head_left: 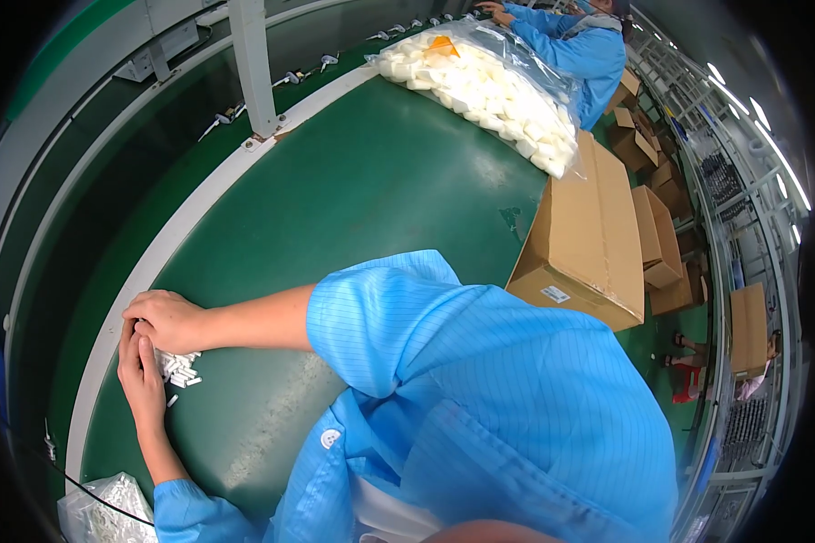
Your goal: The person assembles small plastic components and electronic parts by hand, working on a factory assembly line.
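A small heap of short white tube-like pieces (179, 366) lies on the green tabletop (371, 181) close to its pale left edge. My left hand (141, 373) rests along the outer side of the heap, its fingers stretched out. From the right, my right hand (170, 322) reaches over the far side of the heap, palm down with loosely bent fingers, and its fingertips meet those of my left hand. Both hands look open around the pieces, though the space under the right palm is hidden. One loose piece (172, 400) lies slightly apart from the others.
A clear bag of similar small white pieces (109, 511) sits at the lower left, crossed by a black cable. Farther off are a large bag of cream-white blocks (480, 95) and a cardboard box (589, 235). A co-worker in blue (570, 45) stands beyond. A metal post (252, 72) rises at the table edge.
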